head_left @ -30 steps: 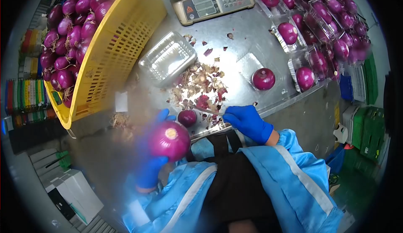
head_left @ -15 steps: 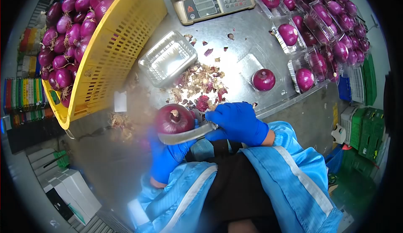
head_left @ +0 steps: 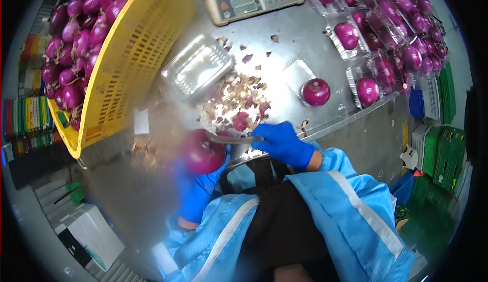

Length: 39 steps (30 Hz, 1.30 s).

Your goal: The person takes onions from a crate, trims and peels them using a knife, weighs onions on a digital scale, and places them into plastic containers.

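My left hand, in a blue glove, is closed around a large red onion from below. In my right hand, also gloved in blue, is a knife gripped by its handle. Its blade reaches left to the onion's upper side and appears to touch it. Just beyond my hands, dry onion skins and root trimmings lie scattered on the metal table. A single red onion sits on the table to the right, beside a clear plastic tray.
A yellow crate full of red onions stands at the left. Behind the trimmings is a clear plastic container. A weighing scale stands at the back. Packed onions are piled at the right. Green crates stand beyond the table.
The knife has gone from the onion's near side to its upper side. The onion has turned in my left hand and shifted slightly left and nearer my body.
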{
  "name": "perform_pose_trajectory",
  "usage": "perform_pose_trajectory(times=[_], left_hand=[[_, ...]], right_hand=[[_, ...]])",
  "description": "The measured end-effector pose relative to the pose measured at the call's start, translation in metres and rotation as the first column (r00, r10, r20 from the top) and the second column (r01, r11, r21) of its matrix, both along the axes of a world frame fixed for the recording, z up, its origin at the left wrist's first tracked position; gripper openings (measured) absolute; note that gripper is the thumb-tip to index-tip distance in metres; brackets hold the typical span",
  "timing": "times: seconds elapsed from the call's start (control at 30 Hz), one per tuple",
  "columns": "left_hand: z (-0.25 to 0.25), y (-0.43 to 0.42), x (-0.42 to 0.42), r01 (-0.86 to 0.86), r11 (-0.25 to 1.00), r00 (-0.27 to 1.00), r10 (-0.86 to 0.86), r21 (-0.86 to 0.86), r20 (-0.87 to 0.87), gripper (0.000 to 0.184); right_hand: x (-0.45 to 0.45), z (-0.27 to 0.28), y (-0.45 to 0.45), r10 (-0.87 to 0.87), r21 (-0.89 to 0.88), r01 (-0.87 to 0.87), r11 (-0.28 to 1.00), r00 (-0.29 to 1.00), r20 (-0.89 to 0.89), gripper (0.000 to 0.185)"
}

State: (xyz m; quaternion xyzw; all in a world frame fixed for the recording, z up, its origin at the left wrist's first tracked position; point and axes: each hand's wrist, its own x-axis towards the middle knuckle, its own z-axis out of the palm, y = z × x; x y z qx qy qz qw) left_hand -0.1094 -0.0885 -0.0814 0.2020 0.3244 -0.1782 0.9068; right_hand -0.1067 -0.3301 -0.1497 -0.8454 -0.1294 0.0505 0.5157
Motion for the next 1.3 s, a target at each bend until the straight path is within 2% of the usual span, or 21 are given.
perform_pose_trajectory(times=[0.07, 0.13, 0.23, 0.33, 0.4, 0.47, 0.53, 0.6, 0.67, 0.7, 0.73, 0.77, 0.8, 0.83, 0.87, 0.9, 1.0, 1.03, 1.17, 1.27, 1.3], left_hand=[[-0.019, 0.005, 0.000, -0.011, 0.999, 1.000, 0.010, 0.033, 0.029, 0.076], [-0.022, 0.000, 0.001, 0.082, 0.977, 0.994, -0.095, 0.195, 0.061, 0.075], [-0.024, -0.026, 0.012, 0.214, 0.870, 0.960, -0.271, 0.444, 0.069, 0.078], [-0.017, -0.086, 0.048, 0.280, 0.651, 0.700, -0.642, 0.706, 0.313, 0.080], [-0.030, -0.123, 0.072, 0.161, 0.492, 0.531, -0.774, 0.856, 0.345, 0.082], [-0.034, -0.166, 0.095, 0.087, 0.463, 0.404, -0.826, 0.882, 0.394, 0.085], [-0.062, -0.203, 0.114, -0.012, 0.482, 0.327, -0.826, 0.876, 0.459, 0.082], [-0.090, -0.224, 0.129, -0.161, 0.330, 0.215, -0.908, 0.930, 0.360, 0.084], [-0.117, -0.232, 0.135, -0.479, 0.011, 0.129, -0.988, 0.878, 0.083, 0.083], [-0.129, -0.234, 0.137, -0.466, -0.012, 0.146, -0.987, 0.885, 0.063, 0.082], [-0.118, -0.238, 0.134, -0.449, 0.018, 0.148, -0.984, 0.893, 0.095, 0.079], [-0.122, -0.239, 0.134, -0.290, 0.148, 0.167, -0.965, 0.945, 0.203, 0.079], [-0.121, -0.236, 0.137, -0.352, 0.079, 0.133, -0.982, 0.933, 0.133, 0.073], [-0.083, -0.246, 0.125, 0.049, 0.259, 0.274, -0.932, 0.965, 0.237, 0.070], [-0.069, -0.249, 0.121, 0.210, 0.307, 0.368, -0.904, 0.928, 0.216, 0.068], [-0.055, -0.251, 0.118, 0.348, 0.368, 0.472, -0.863, 0.862, 0.178, 0.066], [-0.060, -0.247, 0.123, 0.270, 0.275, 0.398, -0.905, 0.923, 0.153, 0.063], [-0.069, -0.242, 0.124, 0.260, 0.326, 0.436, -0.880, 0.909, 0.191, 0.062], [-0.076, -0.251, 0.130, 0.261, 0.496, 0.546, -0.783, 0.828, 0.297, 0.062], [-0.029, -0.281, 0.133, 0.234, 0.579, 0.470, -0.771, 0.781, 0.431, 0.064], [0.001, -0.303, 0.132, 0.175, 0.575, 0.392, -0.786, 0.800, 0.479, 0.069]], right_hand=[[-0.001, 0.009, 0.002, -0.074, 0.051, 0.076, 0.996, 0.997, -0.037, 0.033], [-0.004, 0.015, -0.008, -0.197, 0.048, 0.212, 0.976, 0.956, -0.216, 0.032], [-0.019, 0.012, -0.038, -0.456, 0.128, 0.495, 0.859, 0.855, -0.246, 0.028], [-0.028, 0.004, -0.070, -0.755, 0.161, 0.754, 0.637, 0.652, -0.071, 0.027], [-0.040, -0.018, -0.100, -0.815, 0.084, 0.812, 0.577, 0.579, 0.000, 0.038], [-0.049, -0.044, -0.117, -0.891, 0.043, 0.890, 0.453, 0.454, -0.022, 0.046], [-0.055, -0.060, -0.123, -0.879, 0.013, 0.913, 0.408, 0.396, -0.265, 0.058], [-0.053, -0.066, -0.128, -0.808, 0.038, 0.918, 0.394, 0.366, -0.462, 0.059], [-0.062, -0.096, -0.129, -0.788, 0.001, 0.855, 0.519, 0.479, -0.387, 0.058], [-0.057, -0.080, -0.125, -0.695, 0.079, 0.866, 0.495, 0.448, -0.563, 0.057], [-0.059, -0.092, -0.119, -0.760, 0.062, 0.872, 0.486, 0.457, -0.463, 0.055], [-0.059, -0.101, -0.115, -0.814, -0.002, 0.869, 0.495, 0.463, -0.350, 0.053], [-0.054, -0.094, -0.115, -0.810, 0.021, 0.877, 0.479, 0.451, -0.374, 0.049], [-0.050, -0.081, -0.115, -0.822, -0.023, 0.880, 0.475, 0.434, -0.368, 0.044], [-0.045, -0.071, -0.117, -0.774, 0.024, 0.883, 0.468, 0.423, -0.472, 0.040], [-0.043, -0.075, -0.117, -0.788, 0.023, 0.878, 0.479, 0.441, -0.430, 0.039], [-0.037, -0.085, -0.112, -0.763, 0.198, 0.853, 0.482, 0.520, -0.384, 0.037], [-0.039, -0.069, -0.118, -0.598, 0.293, 0.853, 0.432, 0.514, -0.615, 0.035], [-0.040, -0.048, -0.139, -0.506, 0.504, 0.845, 0.180, 0.519, -0.689, 0.026], [-0.047, 0.009, -0.193, -0.500, 0.572, 0.793, 0.211, 0.590, -0.634, 0.015], [-0.050, 0.023, -0.217, -0.694, 0.538, 0.698, 0.472, 0.671, -0.262, 0.009]])
